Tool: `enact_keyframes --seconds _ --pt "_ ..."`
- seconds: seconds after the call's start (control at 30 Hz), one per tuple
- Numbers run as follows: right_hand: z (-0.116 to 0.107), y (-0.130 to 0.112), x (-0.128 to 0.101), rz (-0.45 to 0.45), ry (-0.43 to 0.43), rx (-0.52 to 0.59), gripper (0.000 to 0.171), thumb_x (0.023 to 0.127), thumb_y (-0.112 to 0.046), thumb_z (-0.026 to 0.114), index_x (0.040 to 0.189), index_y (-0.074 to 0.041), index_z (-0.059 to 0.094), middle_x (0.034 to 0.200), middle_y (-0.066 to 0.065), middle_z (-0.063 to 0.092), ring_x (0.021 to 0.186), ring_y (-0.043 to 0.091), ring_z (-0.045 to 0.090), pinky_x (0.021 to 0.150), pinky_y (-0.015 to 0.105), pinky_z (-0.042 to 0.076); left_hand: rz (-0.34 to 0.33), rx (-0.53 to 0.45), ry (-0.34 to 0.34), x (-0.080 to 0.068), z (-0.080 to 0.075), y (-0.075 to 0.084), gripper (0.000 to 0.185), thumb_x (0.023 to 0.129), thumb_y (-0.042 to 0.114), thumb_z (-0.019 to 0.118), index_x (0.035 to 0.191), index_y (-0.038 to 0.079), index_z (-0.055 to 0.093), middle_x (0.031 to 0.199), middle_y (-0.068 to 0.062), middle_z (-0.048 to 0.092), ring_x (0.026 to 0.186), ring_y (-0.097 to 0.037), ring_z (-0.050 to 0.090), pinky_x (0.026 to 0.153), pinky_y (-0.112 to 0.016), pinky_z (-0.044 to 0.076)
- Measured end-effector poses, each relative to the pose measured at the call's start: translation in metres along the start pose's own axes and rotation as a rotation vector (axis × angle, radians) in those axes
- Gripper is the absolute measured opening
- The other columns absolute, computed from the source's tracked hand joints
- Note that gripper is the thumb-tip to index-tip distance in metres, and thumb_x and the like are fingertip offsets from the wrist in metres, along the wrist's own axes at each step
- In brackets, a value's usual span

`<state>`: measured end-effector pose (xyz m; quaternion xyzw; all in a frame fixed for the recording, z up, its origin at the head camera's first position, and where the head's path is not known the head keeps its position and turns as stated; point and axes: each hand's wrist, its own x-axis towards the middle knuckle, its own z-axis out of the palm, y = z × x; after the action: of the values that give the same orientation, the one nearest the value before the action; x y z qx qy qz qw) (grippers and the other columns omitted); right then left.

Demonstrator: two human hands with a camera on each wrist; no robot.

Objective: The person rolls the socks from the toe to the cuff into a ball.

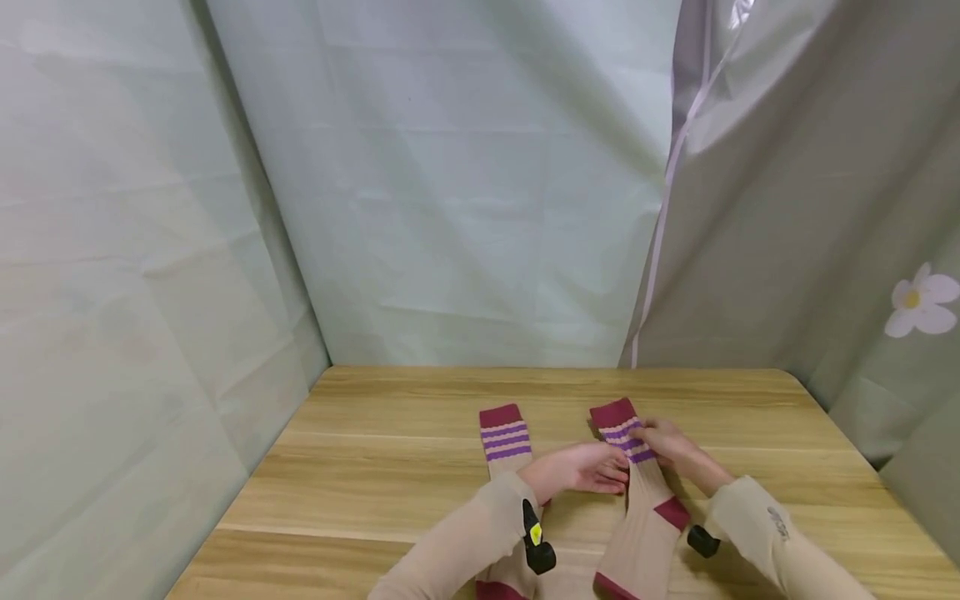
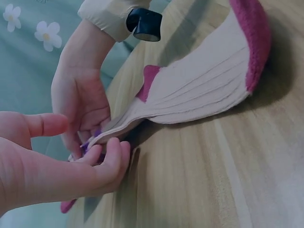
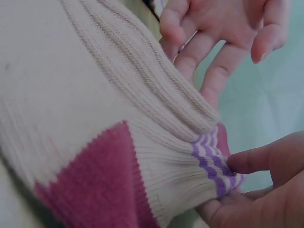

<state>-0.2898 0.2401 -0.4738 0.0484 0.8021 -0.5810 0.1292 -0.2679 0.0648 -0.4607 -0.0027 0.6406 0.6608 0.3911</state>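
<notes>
A beige sock with purple stripes and a maroon cuff, heel and toe lies on the right, its striped end raised off the table in the left wrist view. My right hand pinches the striped part, thumb on top and fingers beneath. My left hand is at the opposite edge; its loosely bent fingers touch the sock from beneath while the thumb stands apart. A matching sock lies flat to the left, partly covered by my left forearm.
Both socks are on a wooden table. Pale curtains hang behind and beside it, and a grey one with a white flower is on the right. Each wrist carries a small black camera.
</notes>
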Motion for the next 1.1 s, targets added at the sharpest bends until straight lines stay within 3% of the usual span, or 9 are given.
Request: enact_keyframes --seconds 0.07,0.2,0.3,0.4,0.57,0.67,0.77,0.93,1.1 --pt "-0.001 -0.001 0.000 -0.003 -0.006 0.010 0.037 0.097 -0.009 0.044 0.124 0.017 0.038 0.099 0.014 0.057 0.085 0.015 0.057 0.071 0.027 0.051 -0.021 0.008 -0.025 -0.002 0.001 0.000 0.016 0.091 0.012 0.052 0.103 0.002 0.056 0.116 -0.025 0.059 0.114 -0.036 0.056 0.107 -0.048 0.041" --pt "-0.004 -0.003 0.000 -0.002 -0.034 0.033 0.051 0.098 -0.009 0.042 0.137 0.018 0.024 0.111 0.020 0.053 0.093 0.019 0.055 0.074 0.028 0.050 -0.100 0.014 -0.124 -0.009 0.002 0.002 0.040 0.092 0.015 0.049 0.129 -0.001 0.043 0.139 -0.036 0.041 0.132 -0.048 0.039 0.109 -0.059 0.034" --pt "-0.007 -0.003 -0.001 -0.014 -0.060 0.061 0.058 0.097 -0.009 0.042 0.141 0.018 0.016 0.114 0.021 0.053 0.095 0.018 0.055 0.077 0.029 0.050 -0.147 0.012 -0.169 -0.014 0.003 0.002 0.049 0.092 0.015 0.049 0.136 0.000 0.036 0.143 -0.038 0.034 0.135 -0.050 0.034 0.108 -0.063 0.032" --pt "-0.009 -0.003 0.000 -0.027 -0.090 0.106 0.059 0.098 -0.007 0.042 0.143 0.019 0.013 0.114 0.020 0.055 0.092 0.015 0.057 0.077 0.029 0.051 -0.160 0.021 -0.161 -0.017 0.003 0.001 0.055 0.092 0.013 0.050 0.140 -0.004 0.030 0.142 -0.039 0.034 0.135 -0.050 0.034 0.108 -0.060 0.033" --pt "-0.011 -0.004 0.002 -0.040 -0.151 0.181 0.060 0.099 -0.006 0.038 0.145 0.017 0.007 0.109 0.010 0.058 0.089 0.010 0.059 0.078 0.028 0.052 -0.149 0.117 -0.115 -0.020 0.001 -0.002 0.048 0.092 0.011 0.052 0.132 -0.011 0.040 0.138 -0.034 0.043 0.130 -0.045 0.043 0.109 -0.051 0.037" --pt "-0.011 -0.006 0.004 -0.049 -0.159 0.218 0.060 0.099 -0.005 0.038 0.145 0.017 0.006 0.104 0.004 0.060 0.087 0.008 0.060 0.077 0.027 0.052 -0.148 0.197 -0.109 -0.021 -0.002 -0.004 0.036 0.092 0.013 0.053 0.122 -0.008 0.054 0.131 -0.027 0.054 0.123 -0.037 0.051 0.109 -0.048 0.040" --pt "-0.011 -0.007 0.005 -0.061 -0.158 0.256 0.059 0.099 -0.004 0.037 0.145 0.017 0.006 0.101 0.001 0.060 0.086 0.008 0.059 0.077 0.026 0.052 -0.155 0.229 -0.130 -0.021 -0.005 -0.004 0.033 0.092 0.013 0.053 0.119 -0.006 0.056 0.132 -0.025 0.054 0.124 -0.037 0.052 0.109 -0.049 0.039" --pt "-0.009 -0.010 0.007 -0.067 -0.165 0.293 0.061 0.099 -0.003 0.037 0.146 0.016 0.003 0.109 0.007 0.058 0.089 0.008 0.058 0.080 0.025 0.051 -0.144 0.269 -0.214 -0.023 -0.009 -0.006 0.044 0.092 0.009 0.052 0.133 -0.001 0.040 0.144 -0.033 0.040 0.132 -0.048 0.041 0.107 -0.058 0.036" --pt "-0.006 -0.011 0.010 -0.058 -0.173 0.301 0.065 0.100 -0.005 0.037 0.148 0.012 -0.004 0.130 0.023 0.046 0.094 0.008 0.057 0.083 0.024 0.049 -0.133 0.299 -0.274 -0.025 -0.013 -0.011 0.066 0.094 0.000 0.050 0.149 0.008 0.015 0.136 -0.031 0.050 0.127 -0.046 0.048 0.105 -0.059 0.037"
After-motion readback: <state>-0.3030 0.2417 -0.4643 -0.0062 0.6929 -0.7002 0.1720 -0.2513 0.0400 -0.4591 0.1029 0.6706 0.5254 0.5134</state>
